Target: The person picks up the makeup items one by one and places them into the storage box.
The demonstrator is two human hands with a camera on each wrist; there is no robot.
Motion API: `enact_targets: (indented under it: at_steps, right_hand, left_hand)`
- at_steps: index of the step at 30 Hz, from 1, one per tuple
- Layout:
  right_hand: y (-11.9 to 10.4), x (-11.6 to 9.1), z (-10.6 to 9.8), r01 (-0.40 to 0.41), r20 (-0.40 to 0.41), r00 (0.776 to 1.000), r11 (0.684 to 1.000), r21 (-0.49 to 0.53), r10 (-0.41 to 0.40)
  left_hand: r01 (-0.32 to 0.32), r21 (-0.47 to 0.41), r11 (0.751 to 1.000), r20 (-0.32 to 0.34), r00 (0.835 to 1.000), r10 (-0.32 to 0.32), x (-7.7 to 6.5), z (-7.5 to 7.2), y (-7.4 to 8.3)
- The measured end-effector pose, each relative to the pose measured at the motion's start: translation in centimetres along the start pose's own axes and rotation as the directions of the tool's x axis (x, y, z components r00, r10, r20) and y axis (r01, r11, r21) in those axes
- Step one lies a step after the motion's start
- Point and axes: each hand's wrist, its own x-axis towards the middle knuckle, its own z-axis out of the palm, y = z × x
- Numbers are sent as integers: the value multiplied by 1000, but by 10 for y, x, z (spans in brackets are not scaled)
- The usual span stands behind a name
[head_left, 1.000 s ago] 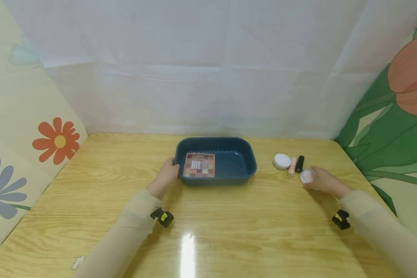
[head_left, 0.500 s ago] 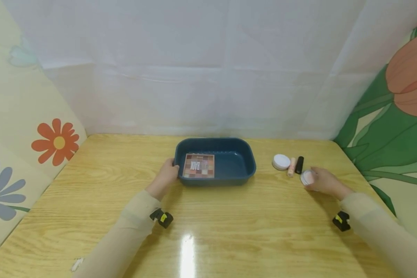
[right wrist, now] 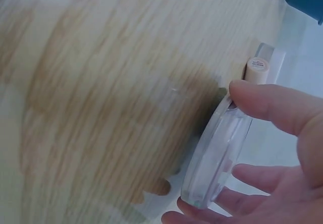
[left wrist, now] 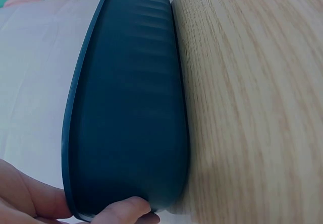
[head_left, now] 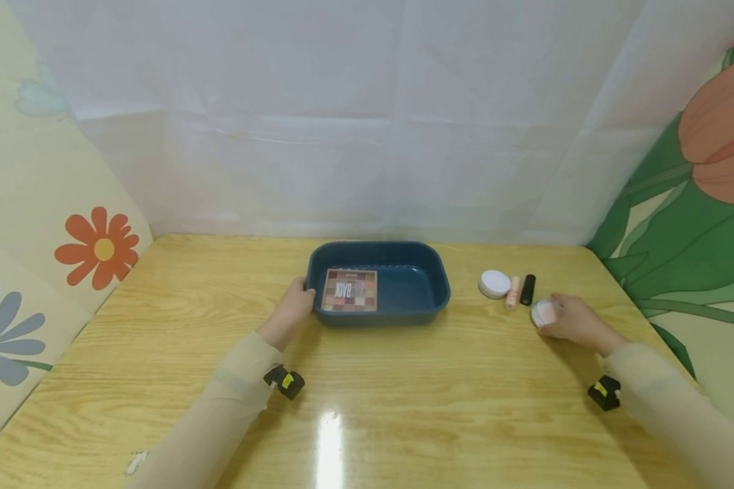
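Blue tray (head_left: 382,318) gripped by left hand (head_left: 294,307), round case (head_left: 543,314) in right hand (head_left: 576,322)

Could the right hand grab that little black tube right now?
Probably not just yet: the right hand is already holding the round case. But the black tube lies close by with nothing on top of it, so with that hand free, it looks easy to get.
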Motion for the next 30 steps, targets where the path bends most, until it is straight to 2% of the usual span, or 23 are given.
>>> enact_targets:
  at_steps: [9,30]
  right_hand:
    - [-5,-7,-4,-17,-19,1000,1000,16,17]
    - [-27,-17,-5,21,-25,999,999,28,-20]
  left_hand:
    - [7,6,1000,-11,1000,-7,2,0,0]
    - [23,51,998,-9,1000,-22,2,-2,0]
